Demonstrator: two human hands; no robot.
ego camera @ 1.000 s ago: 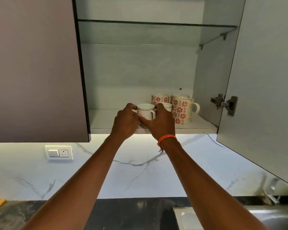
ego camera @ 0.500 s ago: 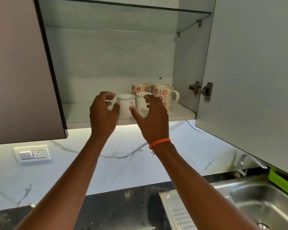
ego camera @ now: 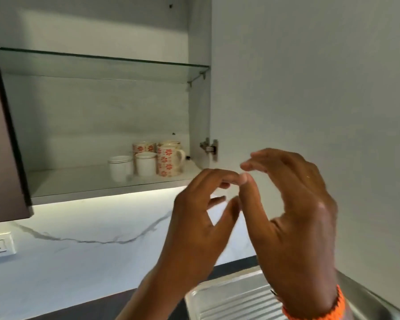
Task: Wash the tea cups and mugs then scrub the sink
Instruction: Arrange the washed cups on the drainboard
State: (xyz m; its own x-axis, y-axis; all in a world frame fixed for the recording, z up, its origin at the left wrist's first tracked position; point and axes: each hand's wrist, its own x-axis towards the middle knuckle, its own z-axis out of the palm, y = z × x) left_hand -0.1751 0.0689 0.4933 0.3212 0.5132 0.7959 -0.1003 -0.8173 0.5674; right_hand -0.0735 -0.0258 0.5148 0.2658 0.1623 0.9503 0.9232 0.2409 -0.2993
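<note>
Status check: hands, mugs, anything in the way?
Left hand and right hand open, holding nothing, in front of the cabinet door. White mugs and flowered mugs on the cabinet shelf. Nothing blocking.

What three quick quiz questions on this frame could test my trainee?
1. True or false: the left hand holds a mug.
2. Which shelf cups sit nearest the front: A) white cups B) flowered mugs?
3. Fill in: the cabinet door is ____.

Key: 1 false, and the right hand holds nothing either; 2 A; 3 open.
</note>
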